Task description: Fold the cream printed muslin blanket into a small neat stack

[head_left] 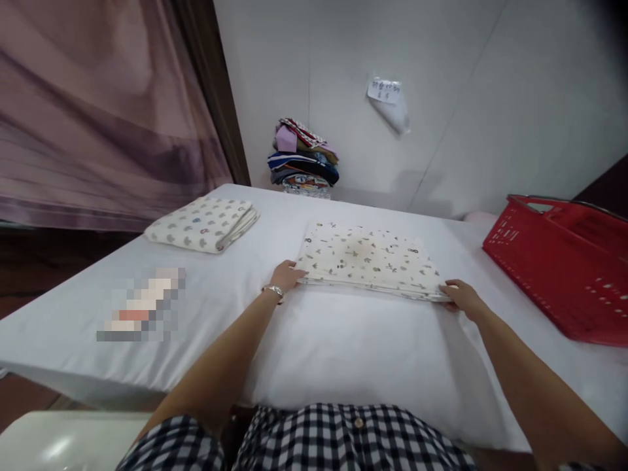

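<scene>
A cream cloth with small printed motifs [367, 255] lies folded flat in the middle of the white-covered table. My left hand [287, 277] pinches its near left corner, fingers closed on the edge. At the near right corner, my right hand [461, 297] grips the cloth in the same way, thumb on top. The layers show along the near edge between my hands. Farther left rests another folded cream cloth [201, 224] with grey prints, touched by neither hand.
A red plastic basket [564, 261] stands at the right of the table [353, 353]. Folded clothes [304, 160] are stacked beyond the far edge by the wall. A blurred flat item [144, 304] lies at left. A pinkish curtain [98, 104] hangs at far left.
</scene>
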`<state>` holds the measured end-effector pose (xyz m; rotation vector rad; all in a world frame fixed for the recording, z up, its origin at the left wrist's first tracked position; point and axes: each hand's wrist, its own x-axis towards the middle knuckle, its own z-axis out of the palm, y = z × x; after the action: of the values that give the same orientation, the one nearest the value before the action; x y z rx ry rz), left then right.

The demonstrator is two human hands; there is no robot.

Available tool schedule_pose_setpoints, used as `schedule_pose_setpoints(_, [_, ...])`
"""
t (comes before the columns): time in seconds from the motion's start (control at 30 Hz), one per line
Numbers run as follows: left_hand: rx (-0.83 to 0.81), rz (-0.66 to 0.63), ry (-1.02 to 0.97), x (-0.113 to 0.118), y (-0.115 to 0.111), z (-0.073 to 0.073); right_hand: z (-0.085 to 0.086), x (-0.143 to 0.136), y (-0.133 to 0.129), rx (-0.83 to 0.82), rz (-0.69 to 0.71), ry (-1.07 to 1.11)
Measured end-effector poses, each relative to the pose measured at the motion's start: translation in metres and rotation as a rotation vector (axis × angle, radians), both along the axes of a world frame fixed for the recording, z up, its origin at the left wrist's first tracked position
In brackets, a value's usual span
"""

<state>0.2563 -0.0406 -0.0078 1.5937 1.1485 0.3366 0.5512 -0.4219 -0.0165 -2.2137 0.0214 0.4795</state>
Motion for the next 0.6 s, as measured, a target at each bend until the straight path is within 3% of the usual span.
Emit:
schedule_pose_setpoints(0.13, [0.073, -0.082, 0.078, -0.008, -0.006, 0.000, -0.006, 0.002, 0.000, -0.343, 0.158, -0.186])
schedule_pose_setpoints(0.2, [0.140, -0.118, 0.107, -0.013, -0.008, 0.000, -0.005, 0.000, 0.001, -0.515, 0.244, -0.395])
schedule_pose_setpoints(0.27, [0.319, -0.154, 0.130, -0.019, -0.011, -0.002, -0.004, -0.008, 0.006, -0.566, 0.338, -0.659])
schedule_pose_setpoints(0.33, [0.613, -0.196, 0.120, -0.022, -0.017, -0.003, -0.002, -0.023, 0.017, -0.457, 0.464, -0.843])
schedule_pose_setpoints(0.43, [1.006, -0.342, 0.031, -0.019, -0.030, -0.007, 0.002, -0.051, 0.044, -0.229, 0.724, -0.888])
schedule_pose_setpoints(0.5, [1.140, -0.497, -0.009, -0.010, -0.040, -0.008, 0.003, -0.067, 0.064, -0.137, 0.869, -0.859])
schedule_pose_setpoints(0.6, [1.203, -0.672, -0.006, 0.009, -0.052, -0.010, 0.002, -0.077, 0.087, -0.039, 1.013, -0.853])
